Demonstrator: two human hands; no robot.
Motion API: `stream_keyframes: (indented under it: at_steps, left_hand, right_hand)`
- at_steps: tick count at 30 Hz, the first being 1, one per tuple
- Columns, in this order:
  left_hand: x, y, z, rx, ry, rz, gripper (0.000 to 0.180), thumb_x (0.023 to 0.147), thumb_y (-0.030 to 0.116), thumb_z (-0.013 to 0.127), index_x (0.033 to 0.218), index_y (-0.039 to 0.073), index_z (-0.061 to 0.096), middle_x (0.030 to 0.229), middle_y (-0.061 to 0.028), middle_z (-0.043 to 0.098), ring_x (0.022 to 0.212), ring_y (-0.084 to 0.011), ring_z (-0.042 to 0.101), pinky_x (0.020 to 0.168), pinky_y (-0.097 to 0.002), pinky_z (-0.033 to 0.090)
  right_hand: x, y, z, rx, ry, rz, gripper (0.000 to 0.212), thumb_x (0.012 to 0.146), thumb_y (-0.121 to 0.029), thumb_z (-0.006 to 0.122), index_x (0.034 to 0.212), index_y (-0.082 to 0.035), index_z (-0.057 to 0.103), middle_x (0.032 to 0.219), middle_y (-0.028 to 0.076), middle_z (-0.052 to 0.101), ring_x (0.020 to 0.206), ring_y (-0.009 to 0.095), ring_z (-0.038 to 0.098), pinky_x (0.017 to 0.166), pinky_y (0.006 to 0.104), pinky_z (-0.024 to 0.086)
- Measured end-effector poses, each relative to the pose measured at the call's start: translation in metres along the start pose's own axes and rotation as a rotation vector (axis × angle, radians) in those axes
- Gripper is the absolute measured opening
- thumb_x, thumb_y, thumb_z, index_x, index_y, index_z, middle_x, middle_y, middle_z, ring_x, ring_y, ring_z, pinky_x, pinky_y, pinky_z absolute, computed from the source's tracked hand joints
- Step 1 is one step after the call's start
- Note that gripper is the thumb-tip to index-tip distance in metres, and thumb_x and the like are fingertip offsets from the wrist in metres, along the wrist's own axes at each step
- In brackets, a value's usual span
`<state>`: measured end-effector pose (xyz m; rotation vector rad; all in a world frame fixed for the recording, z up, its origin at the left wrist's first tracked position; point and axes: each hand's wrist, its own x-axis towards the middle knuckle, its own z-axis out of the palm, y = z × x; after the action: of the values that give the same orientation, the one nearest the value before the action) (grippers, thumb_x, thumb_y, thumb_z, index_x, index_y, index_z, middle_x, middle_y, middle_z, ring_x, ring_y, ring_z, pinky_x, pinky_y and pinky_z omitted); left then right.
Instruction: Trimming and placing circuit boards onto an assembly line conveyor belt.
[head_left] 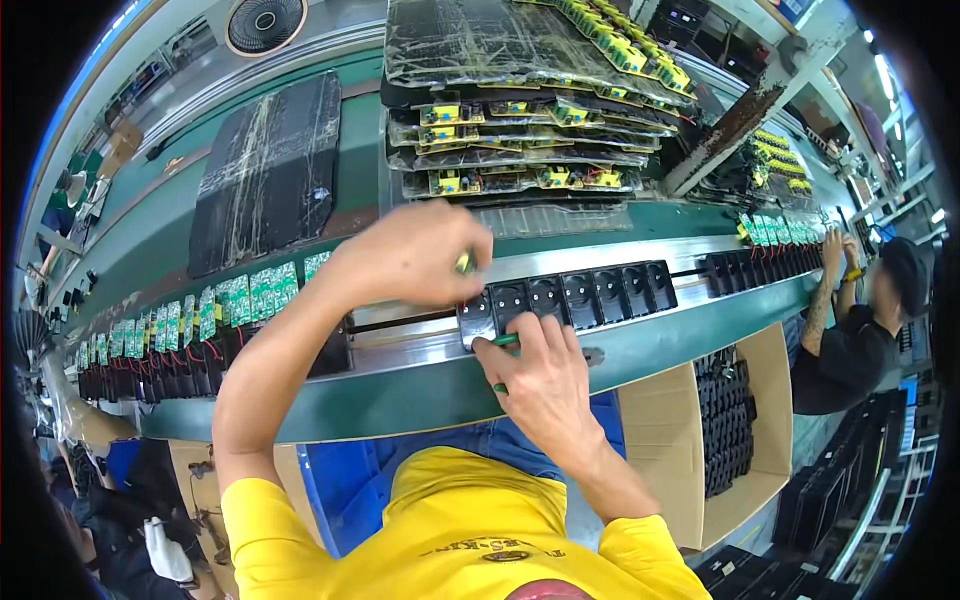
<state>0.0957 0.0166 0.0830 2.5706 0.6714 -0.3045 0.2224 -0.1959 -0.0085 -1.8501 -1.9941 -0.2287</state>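
A row of black plastic housings [580,298] with round recesses lies along the metal rail in front of me. My left hand [410,255] is closed just above the row's left end. Between its fingers shows a small yellow-green part [466,262], mostly covered by the hand. My right hand [545,385] rests at the near side of the leftmost housings, fingers curled round a thin green tool [506,340]. The working end of that tool is hidden, so its kind does not show.
Green circuit boards [236,298] wired to black housings line the rail at left. Stacked black trays [450,50] of yellow-topped boards stand beyond. A cardboard box [660,440] of black parts sits below the right edge. At far right a co-worker [850,340] works on the line.
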Motion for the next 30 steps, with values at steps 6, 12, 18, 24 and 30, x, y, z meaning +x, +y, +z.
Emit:
stream_keyframes:
  at_steps: [6,12,18,24,30]
  left_hand:
    - [-0.003,0.006,0.071,0.106,0.756,0.188,0.041,0.089,0.008,0.074,0.130,0.006,0.073,0.143,-0.0150,0.067,0.131,-0.0372,0.064,0.109,-0.0476,0.052]
    - [-0.057,-0.002,0.109,0.170,0.663,0.121,0.047,0.086,0.004,0.073,0.132,0.009,0.069,0.150,-0.0155,0.061,0.142,-0.0379,0.058,0.124,-0.0519,0.043]
    - [-0.121,-0.052,0.119,0.309,0.654,-0.024,0.045,0.085,0.005,0.074,0.129,0.012,0.068,0.155,-0.0158,0.056,0.146,-0.0379,0.054,0.133,-0.0574,0.035]
    - [-0.123,-0.039,0.111,0.268,0.722,-0.013,0.049,0.085,0.004,0.072,0.134,0.013,0.072,0.158,-0.0158,0.056,0.147,-0.0380,0.054,0.135,-0.0594,0.034]
    - [-0.094,-0.021,0.043,0.251,1.002,0.049,0.039,0.088,0.002,0.071,0.126,0.009,0.077,0.147,-0.0151,0.066,0.133,-0.0371,0.063,0.128,-0.0560,0.043]
  right_hand:
    - [0.000,0.004,-0.004,0.035,-0.001,0.018,0.025,0.087,-0.009,0.082,0.111,-0.017,0.085,0.113,0.007,0.058,0.091,0.025,0.055,0.082,0.0371,0.047]
    - [-0.006,0.057,-0.032,0.194,0.320,0.311,0.031,0.094,-0.010,0.085,0.124,-0.015,0.086,0.119,0.012,0.068,0.096,0.029,0.068,0.084,0.0409,0.057]
    - [-0.043,0.168,-0.040,-0.060,0.300,0.605,0.022,0.107,-0.027,0.079,0.120,-0.011,0.087,0.122,0.015,0.069,0.104,0.036,0.070,0.087,0.0457,0.058]
    - [-0.047,0.180,-0.024,-0.095,0.313,0.626,0.026,0.107,-0.029,0.079,0.118,-0.007,0.087,0.119,0.017,0.068,0.095,0.038,0.070,0.081,0.0458,0.058]
    - [-0.030,0.155,-0.020,-0.165,0.293,0.608,0.020,0.101,-0.026,0.083,0.098,-0.007,0.089,0.104,0.014,0.064,0.084,0.037,0.066,0.076,0.0464,0.058]
